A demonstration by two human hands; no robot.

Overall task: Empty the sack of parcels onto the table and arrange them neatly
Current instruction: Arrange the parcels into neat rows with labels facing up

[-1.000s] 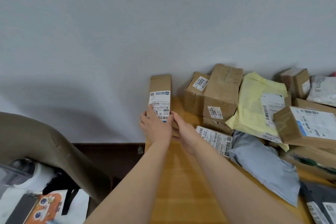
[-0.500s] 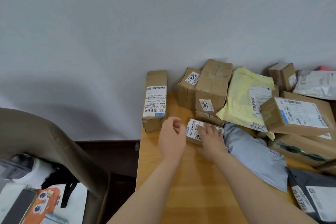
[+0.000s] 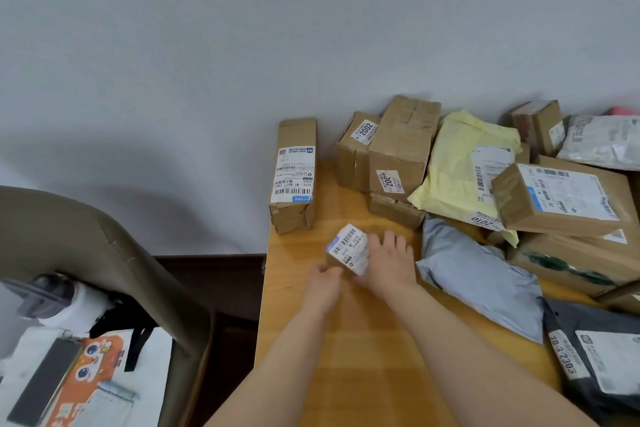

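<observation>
1. Table (image 3: 346,367) of pale wood stands against the grey wall, with its left edge in view.
2. Heap of parcels (image 3: 561,198) covers the table's far and right side: brown boxes, stacked and tilted.
3. Yellow mailer (image 3: 453,177) is draped among those boxes.
4. Grey mailer (image 3: 485,291) lies flat in front of the heap.
5. Long box (image 3: 294,177) sits at the far left corner against the wall, apart from the heap, label facing the camera.
6. Small box (image 3: 348,250), white-labelled and tilted, is over the bare wood between the long box and the grey mailer.
7. Right hand (image 3: 391,260) grips the small box, fingers over its right side and thumb at the near edge.
8. Left hand (image 3: 323,284) holds its near left corner; the two hands are close together.
</observation>
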